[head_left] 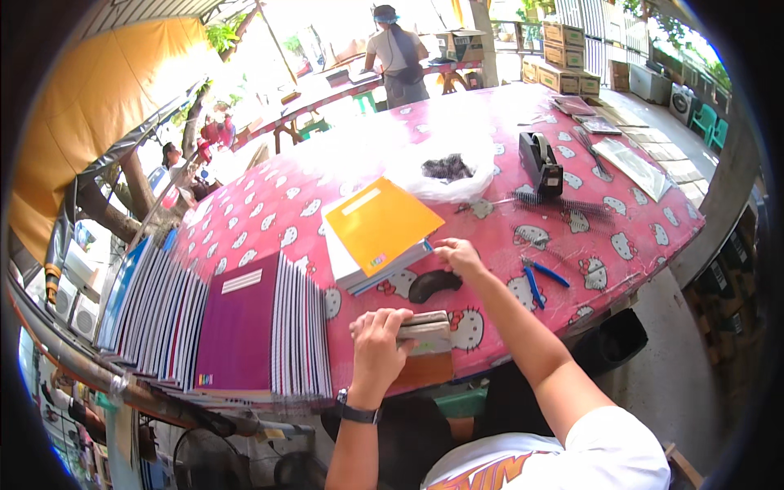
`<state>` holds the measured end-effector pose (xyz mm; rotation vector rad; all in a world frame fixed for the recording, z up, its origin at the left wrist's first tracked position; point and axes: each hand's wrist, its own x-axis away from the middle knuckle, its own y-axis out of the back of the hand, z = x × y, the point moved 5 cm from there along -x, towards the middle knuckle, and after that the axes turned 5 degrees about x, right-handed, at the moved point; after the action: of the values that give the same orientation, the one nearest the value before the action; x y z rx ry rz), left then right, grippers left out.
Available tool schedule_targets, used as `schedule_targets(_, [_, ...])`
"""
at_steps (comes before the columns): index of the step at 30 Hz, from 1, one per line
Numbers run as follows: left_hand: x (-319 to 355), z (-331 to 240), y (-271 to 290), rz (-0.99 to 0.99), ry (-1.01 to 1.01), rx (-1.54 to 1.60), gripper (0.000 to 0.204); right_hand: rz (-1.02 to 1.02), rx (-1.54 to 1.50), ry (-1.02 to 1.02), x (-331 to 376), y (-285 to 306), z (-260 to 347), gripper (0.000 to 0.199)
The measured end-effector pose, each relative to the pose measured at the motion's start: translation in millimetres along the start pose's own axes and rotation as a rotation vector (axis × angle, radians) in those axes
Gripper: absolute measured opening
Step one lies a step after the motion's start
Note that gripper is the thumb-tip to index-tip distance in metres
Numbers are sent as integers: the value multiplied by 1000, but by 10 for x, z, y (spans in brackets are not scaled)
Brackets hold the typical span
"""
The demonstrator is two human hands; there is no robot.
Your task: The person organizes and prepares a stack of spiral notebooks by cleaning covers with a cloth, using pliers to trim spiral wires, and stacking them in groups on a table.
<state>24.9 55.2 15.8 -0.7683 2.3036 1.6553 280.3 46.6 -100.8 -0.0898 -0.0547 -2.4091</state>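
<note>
Near the table's front edge, my left hand [380, 339] is closed round a worn, block-like wooden piece [425, 324]. A brown board [420, 371] lies just below it. My right hand [461, 256] has its fingers drawn together at the right corner of a stack of notebooks. What its fingertips hold, if anything, is too small to make out. A yellow-covered notebook [384, 220] tops that stack, with white page edges beneath. Between my hands lies a dark curved object [434, 286]. Blue-handled pliers [541, 282] rest open to the right of my right hand.
Purple-covered notebooks [237, 327] and further notebooks [151, 306] stand in rows at left. Farther back are a white plastic bag [449, 189] of dark coils, a black tape dispenser [541, 166], loose wire coils [567, 206] and clear plastic sleeves [633, 167]. A person [398, 57] stands beyond.
</note>
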Motion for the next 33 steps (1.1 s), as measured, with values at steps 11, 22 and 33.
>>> schedule_targets(11, [-1235,803,-116,74,180,404,49,76,176,237,-39,-119,179,43])
schedule_targets(22, [-1409,1122,-781,-47,-69,-37,30,-2,440,396,-39,-112,126,46])
schedule_targets(33, [-1265,1168,-829,-210,-17,-35,23,222,-239,139,-183,-115,-125,41])
